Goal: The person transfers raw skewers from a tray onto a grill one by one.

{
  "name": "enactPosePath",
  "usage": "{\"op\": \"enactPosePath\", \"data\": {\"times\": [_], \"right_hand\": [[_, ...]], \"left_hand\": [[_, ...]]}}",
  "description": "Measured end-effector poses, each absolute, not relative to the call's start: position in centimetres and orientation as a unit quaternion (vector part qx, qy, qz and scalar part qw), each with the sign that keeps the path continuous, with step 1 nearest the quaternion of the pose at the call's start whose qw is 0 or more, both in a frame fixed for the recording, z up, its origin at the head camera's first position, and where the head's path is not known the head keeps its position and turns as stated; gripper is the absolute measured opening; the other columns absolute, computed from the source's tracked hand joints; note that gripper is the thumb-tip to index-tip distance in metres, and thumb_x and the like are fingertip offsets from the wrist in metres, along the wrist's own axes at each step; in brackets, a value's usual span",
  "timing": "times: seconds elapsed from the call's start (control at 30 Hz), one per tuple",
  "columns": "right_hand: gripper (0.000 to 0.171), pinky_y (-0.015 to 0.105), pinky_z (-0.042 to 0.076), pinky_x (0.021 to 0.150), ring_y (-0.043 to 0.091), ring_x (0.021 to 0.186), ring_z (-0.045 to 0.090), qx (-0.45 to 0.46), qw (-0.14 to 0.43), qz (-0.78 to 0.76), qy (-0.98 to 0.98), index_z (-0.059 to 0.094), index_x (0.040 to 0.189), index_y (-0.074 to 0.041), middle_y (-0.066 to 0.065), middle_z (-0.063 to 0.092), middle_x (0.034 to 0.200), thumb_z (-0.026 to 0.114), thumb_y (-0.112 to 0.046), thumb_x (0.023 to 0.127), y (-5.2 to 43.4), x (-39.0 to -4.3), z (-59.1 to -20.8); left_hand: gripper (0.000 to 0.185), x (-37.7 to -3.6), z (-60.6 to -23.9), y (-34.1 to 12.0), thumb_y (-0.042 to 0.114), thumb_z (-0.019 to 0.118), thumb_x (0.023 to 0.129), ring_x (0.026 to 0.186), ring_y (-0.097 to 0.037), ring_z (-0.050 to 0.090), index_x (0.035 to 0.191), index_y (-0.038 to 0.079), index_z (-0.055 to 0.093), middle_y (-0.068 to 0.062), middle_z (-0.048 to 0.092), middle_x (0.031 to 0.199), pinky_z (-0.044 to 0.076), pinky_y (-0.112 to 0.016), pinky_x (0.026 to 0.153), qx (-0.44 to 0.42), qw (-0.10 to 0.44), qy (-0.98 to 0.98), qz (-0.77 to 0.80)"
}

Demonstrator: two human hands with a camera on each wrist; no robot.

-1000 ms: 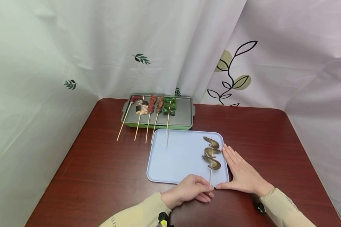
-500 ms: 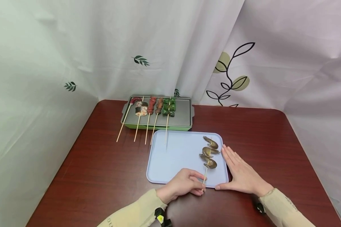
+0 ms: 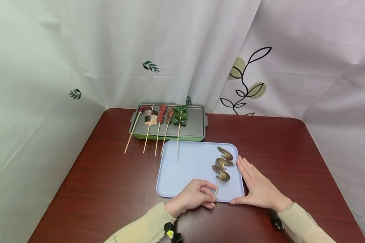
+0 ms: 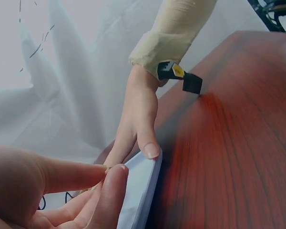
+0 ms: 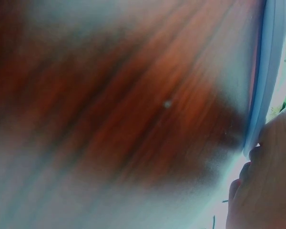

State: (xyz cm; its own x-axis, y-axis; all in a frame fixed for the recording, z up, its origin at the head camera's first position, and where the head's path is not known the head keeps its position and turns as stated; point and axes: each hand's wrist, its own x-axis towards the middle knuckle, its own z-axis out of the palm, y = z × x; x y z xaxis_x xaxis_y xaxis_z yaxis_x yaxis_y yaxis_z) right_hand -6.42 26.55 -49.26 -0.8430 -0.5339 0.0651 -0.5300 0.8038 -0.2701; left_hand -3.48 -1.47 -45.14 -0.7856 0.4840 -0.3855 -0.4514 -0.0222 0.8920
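Note:
My left hand (image 3: 194, 195) pinches the lower end of a shrimp skewer (image 3: 222, 163) between thumb and finger. Three dark shrimp sit on its stick, over the right part of a light blue tray (image 3: 182, 184). In the left wrist view, thumb and index finger (image 4: 81, 176) meet at the stick's end, with most of the skewer hidden. Straight-fingered, my right hand (image 3: 260, 187) rests along the tray's right edge, its thumb at the near right corner. The right wrist view shows part of that hand (image 5: 267, 176) against the tray's rim (image 5: 267, 76).
Behind the tray stands a grey and green grill (image 3: 196, 123). Several skewers lie on it, among them a green pepper skewer (image 3: 180, 115) and a red meat skewer (image 3: 162, 113); their sticks jut over the front. White curtains (image 3: 124, 50) border the dark red table (image 3: 109, 189).
My left hand has moved left with the stick's lower end, so the skewer now slants, its handle end to the left. The right hand stays at the tray's edge.

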Motion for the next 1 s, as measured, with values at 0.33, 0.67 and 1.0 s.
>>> {"op": "enactPosePath", "data": {"times": [0.33, 0.67, 1.0], "right_hand": [[0.141, 0.047, 0.019, 0.121, 0.038, 0.151, 0.019, -0.285, 0.002, -0.134, 0.949, 0.02, 0.159, 0.005, 0.019, 0.013, 0.167, 0.065, -0.091, 0.066, 26.5, -6.4, -49.4], [0.14, 0.041, 0.015, 0.123, 0.039, 0.15, 0.02, -0.288, -0.005, -0.132, 0.948, 0.022, 0.158, 0.006, 0.021, 0.016, 0.166, 0.065, -0.09, 0.066, 26.5, -6.4, -49.4], [0.139, 0.038, 0.011, 0.123, 0.038, 0.151, 0.019, -0.29, -0.004, -0.132, 0.948, 0.021, 0.158, 0.006, 0.02, 0.015, 0.166, 0.065, -0.09, 0.067, 26.6, -6.3, -49.5]], "left_hand": [[0.028, -3.9, -45.0, -2.1, -0.016, 0.068, 0.085, 0.063, -0.018, 0.068, 0.113, -0.011, 0.065, -0.014, 0.07, 0.081, 0.062, -0.031, 0.062, 0.036, 0.327, 0.619, 0.713], [0.035, -6.0, -43.0, -3.3, -0.013, 0.069, 0.086, 0.069, -0.017, 0.07, 0.12, -0.012, 0.064, -0.015, 0.072, 0.087, 0.062, -0.033, 0.066, 0.083, 0.268, 0.651, 0.705], [0.035, -10.0, -41.1, -5.0, -0.011, 0.068, 0.09, 0.075, -0.022, 0.073, 0.125, -0.008, 0.064, -0.027, 0.07, 0.099, 0.062, -0.038, 0.073, 0.079, 0.201, 0.681, 0.699]]}}
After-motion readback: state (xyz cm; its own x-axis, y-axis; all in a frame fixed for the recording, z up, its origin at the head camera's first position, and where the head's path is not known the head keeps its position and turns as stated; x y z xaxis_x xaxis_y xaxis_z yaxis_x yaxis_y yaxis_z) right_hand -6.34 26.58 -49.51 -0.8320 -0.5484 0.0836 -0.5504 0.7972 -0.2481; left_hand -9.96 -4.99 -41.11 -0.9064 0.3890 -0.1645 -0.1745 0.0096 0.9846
